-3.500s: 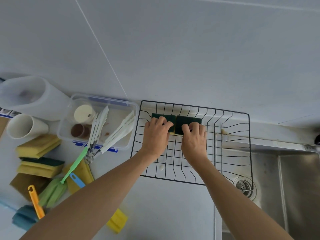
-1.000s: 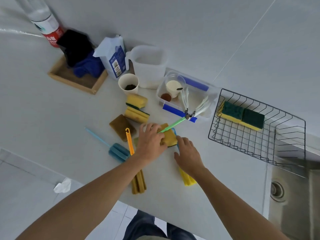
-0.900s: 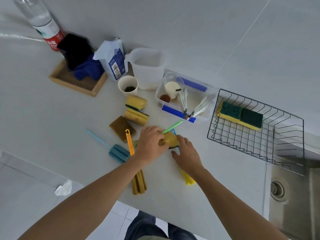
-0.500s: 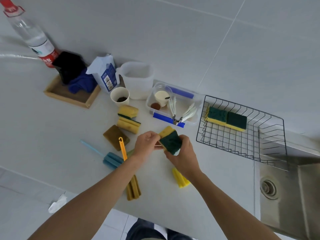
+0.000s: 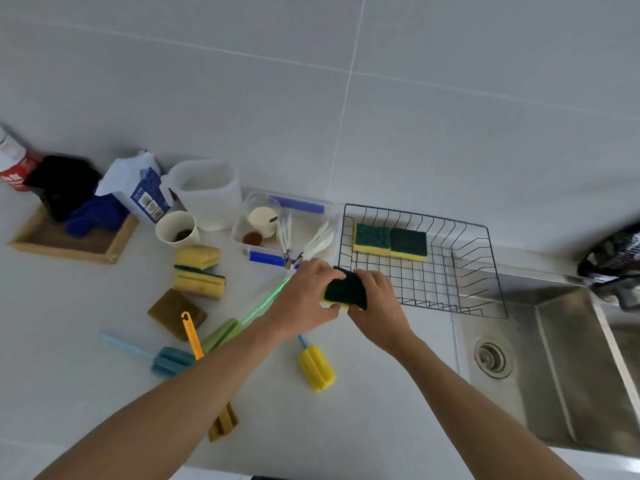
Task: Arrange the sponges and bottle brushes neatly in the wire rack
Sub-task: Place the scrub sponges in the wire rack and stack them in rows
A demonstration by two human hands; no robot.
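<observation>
My left hand and right hand both grip a green-topped sponge, possibly two stacked, just short of the wire rack. It's mid-carry, and next I must set it beside the two sponges already along the rack's back.

Green-topped yellow sponge, gripped by left hand and right hand, lifted off counter, carried rightward to black wire rack front-left corner.

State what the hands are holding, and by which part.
Both hands, left and right, grip one green-topped yellow sponge by its opposite ends.
</observation>
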